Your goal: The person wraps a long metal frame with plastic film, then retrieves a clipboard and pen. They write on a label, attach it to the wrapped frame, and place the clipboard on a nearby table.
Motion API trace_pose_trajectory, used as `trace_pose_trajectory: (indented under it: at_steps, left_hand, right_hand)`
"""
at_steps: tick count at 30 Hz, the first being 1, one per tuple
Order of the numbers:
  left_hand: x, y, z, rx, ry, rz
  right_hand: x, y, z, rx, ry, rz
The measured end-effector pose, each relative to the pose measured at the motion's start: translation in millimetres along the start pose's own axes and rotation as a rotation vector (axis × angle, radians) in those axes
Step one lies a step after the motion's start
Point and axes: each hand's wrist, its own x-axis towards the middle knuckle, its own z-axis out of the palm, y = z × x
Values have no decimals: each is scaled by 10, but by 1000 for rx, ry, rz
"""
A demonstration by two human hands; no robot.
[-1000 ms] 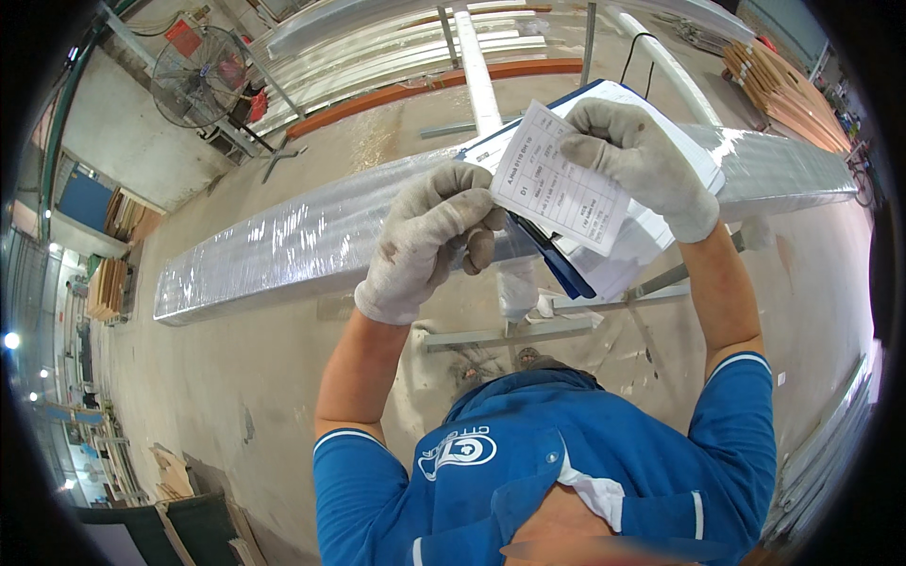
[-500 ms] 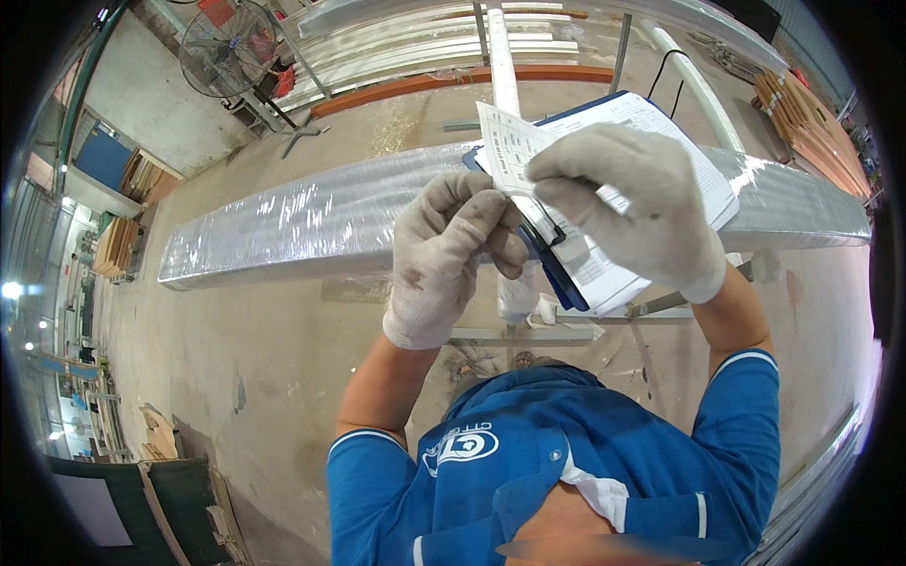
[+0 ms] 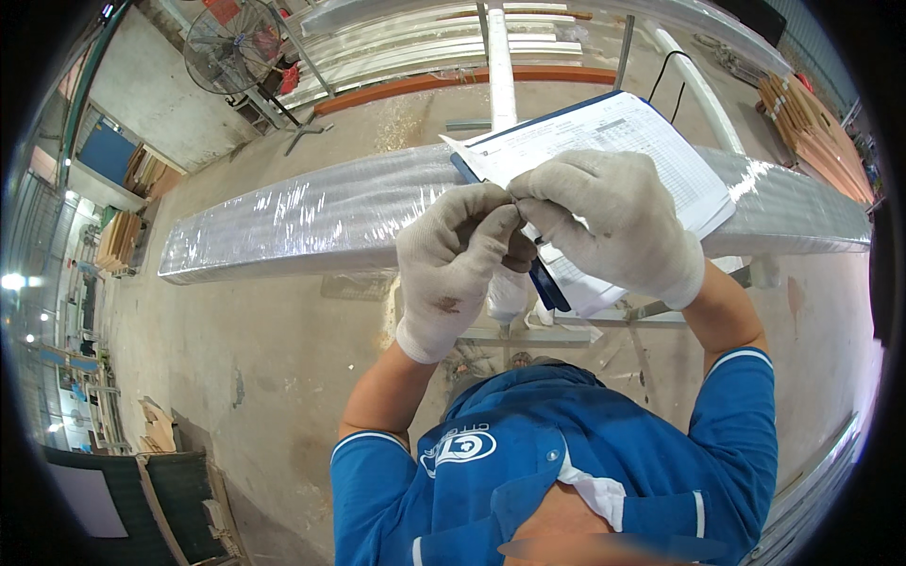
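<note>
Both my hands wear off-white work gloves, with a dark stain on the left one. My left hand (image 3: 455, 259) is closed in a pinch, thumb against forefinger. Its fingertips meet those of my right hand (image 3: 618, 222), which pinches too. Whatever lies between them is too small or hidden to make out. Behind and below the hands, a dark blue clipboard (image 3: 547, 286) carries printed white sheets (image 3: 604, 132). A white paper corner (image 3: 461, 151) sticks out at its upper left. The clipboard rests on a long bundle (image 3: 302, 217) wrapped in shiny clear film; my right hand covers part of the sheets.
White-wrapped bars (image 3: 501, 75) run under the bundle. A standing fan (image 3: 234, 47) is at the far left. Long white profiles (image 3: 425, 52) lie beyond an orange beam (image 3: 462, 83). Brown boards (image 3: 816, 137) lean at the far right. A dark green panel (image 3: 179, 505) stands at the lower left.
The small printed card that stood up between my hands no longer shows there. My right hand has moved down and left, so its fingertips now meet the left hand's.
</note>
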Motion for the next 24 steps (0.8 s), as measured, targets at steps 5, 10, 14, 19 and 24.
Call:
trace_pose_trajectory:
  at_steps: [5,10,14,19,24]
  left_hand:
    - [-38,21,12,17,-41,20]
    - [-84,-11,-175,-206,-56,-76]
    - [-158,-100,-501,-311,-8,-122]
    - [-562,-188,-1249,-357,144,-234]
    - [-1057,-366,-2341,-487,129,-300]
  right_hand:
    - [-15,18,-51,258,-35,159]
    - [9,166,-161,807,-100,572]
    - [124,352,-120,1038,7,682]
    - [591,496,152,1054,50,725]
    - [1441,667,658,894,-25,805]
